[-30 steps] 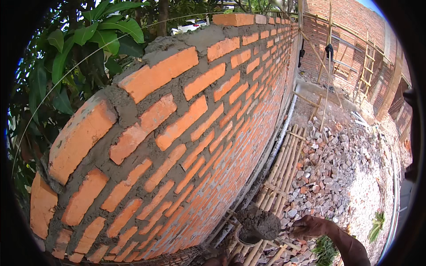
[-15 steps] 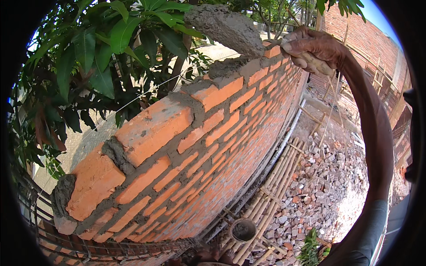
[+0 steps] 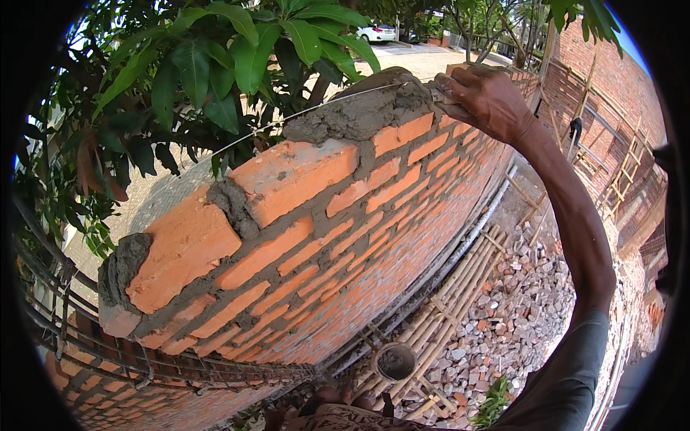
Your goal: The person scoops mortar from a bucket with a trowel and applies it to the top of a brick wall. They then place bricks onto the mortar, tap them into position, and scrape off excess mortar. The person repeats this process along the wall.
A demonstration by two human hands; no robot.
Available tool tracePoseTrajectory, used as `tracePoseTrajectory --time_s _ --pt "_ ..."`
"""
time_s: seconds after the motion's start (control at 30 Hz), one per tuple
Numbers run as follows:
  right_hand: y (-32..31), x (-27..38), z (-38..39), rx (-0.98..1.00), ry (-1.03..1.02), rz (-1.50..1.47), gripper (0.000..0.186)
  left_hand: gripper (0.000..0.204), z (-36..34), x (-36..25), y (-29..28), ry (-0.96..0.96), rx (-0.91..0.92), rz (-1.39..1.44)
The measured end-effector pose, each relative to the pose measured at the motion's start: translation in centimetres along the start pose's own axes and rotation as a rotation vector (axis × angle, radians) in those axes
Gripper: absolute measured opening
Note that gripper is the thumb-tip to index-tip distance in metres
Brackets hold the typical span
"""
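My right hand (image 3: pixel 489 100) is closed at the top of the brick wall (image 3: pixel 374 208), its fingers around what appears to be a trowel's handle. The trowel (image 3: pixel 388 74) shows only part of its mortar-smeared blade, lying over the wall top; the handle is hidden in my grip. Under and beside the blade, a thick heap of wet grey mortar (image 3: pixel 345 118) covers the top course. Nearer, two orange bricks sit on the wall, one brick (image 3: pixel 295 176) beside the heap and another brick (image 3: pixel 183 248) toward the near end, with mortar between them. My left hand is out of view.
A taut white string (image 3: pixel 266 128) runs along the wall top. Leafy branches (image 3: pixel 215 79) hang over the far side. Below on the right are bamboo poles (image 3: pixel 449 302), a bucket of mortar (image 3: pixel 395 361) and broken-brick rubble (image 3: pixel 496 309). Steel bars (image 3: pixel 79 309) stick out at the near end.
The mortar-laden trowel was raised above the wall; now it is down against the top, and a larger heap of mortar lies there. My right hand has lowered and turned. The view has shifted.
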State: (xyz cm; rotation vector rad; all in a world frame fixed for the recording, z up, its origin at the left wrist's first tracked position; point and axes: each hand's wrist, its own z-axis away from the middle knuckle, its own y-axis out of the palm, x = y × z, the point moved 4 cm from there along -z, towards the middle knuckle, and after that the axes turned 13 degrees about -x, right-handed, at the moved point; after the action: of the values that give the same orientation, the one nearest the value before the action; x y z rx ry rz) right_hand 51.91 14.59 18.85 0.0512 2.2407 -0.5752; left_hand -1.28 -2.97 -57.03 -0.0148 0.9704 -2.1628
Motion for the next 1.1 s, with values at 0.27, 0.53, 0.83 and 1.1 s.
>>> tracePoseTrajectory --time_s 0.27,0.53,0.83,1.1 --pt "-7.4 -2.3 3.4 0.062 0.625 -0.205 0.045 0.062 -0.6 -0.3 -0.1 -0.021 -0.004 0.015" --pt "-14.9 0.6 1.4 0.414 0.994 -0.645 0.033 0.063 -1.7 0.3 0.6 -0.004 0.01 0.025" --pt "-10.8 0.3 -5.1 0.578 0.615 -0.41 0.035 0.065 -3.1 2.3 1.1 0.008 0.028 0.034" --pt "-10.4 0.0 -7.4 0.746 0.949 -0.685 0.037 0.067 -2.8 3.8 0.6 -0.002 0.07 0.041"
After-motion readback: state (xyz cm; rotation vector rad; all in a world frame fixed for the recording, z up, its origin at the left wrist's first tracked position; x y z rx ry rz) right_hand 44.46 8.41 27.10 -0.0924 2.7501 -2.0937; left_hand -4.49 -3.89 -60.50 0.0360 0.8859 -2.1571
